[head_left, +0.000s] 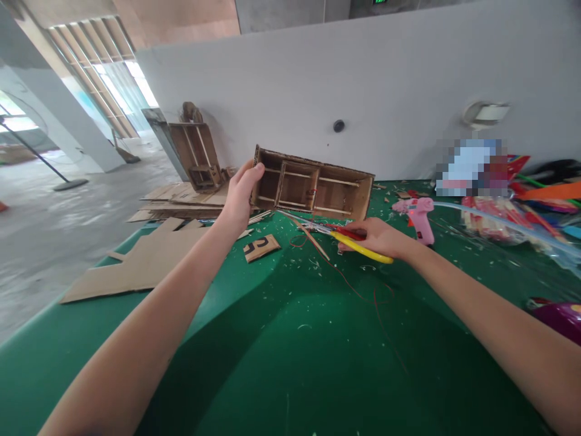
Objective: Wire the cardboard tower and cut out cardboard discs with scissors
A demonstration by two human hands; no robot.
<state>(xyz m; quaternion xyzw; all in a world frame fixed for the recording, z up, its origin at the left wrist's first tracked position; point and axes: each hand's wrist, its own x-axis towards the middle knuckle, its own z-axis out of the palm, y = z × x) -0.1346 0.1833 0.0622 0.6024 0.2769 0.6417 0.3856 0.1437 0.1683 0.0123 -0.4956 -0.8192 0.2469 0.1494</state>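
My left hand (242, 189) grips the left end of a cardboard box (342, 200), thumb over its rim, and holds it tilted above the table. Thin wooden sticks run along inside the box, and a smaller cardboard frame (297, 186) sits within it. In my right hand (370, 235) is a pair of scissors (358, 246) with yellow and red handles. Their blades point left, along the lower edge of the box; whether they touch it I cannot tell. Beneath lie a wooden stick (318, 243), a small printed cardboard piece (262, 247) and a thin red thread (347, 280).
A pink glue gun (422, 219) stands at the right, beside bagged sticks (490, 221). Cut cardboard (140, 257) lies on the left of the green table (290, 363). Behind it, a second cardboard box (195, 154) leans near the white wall (281, 91).
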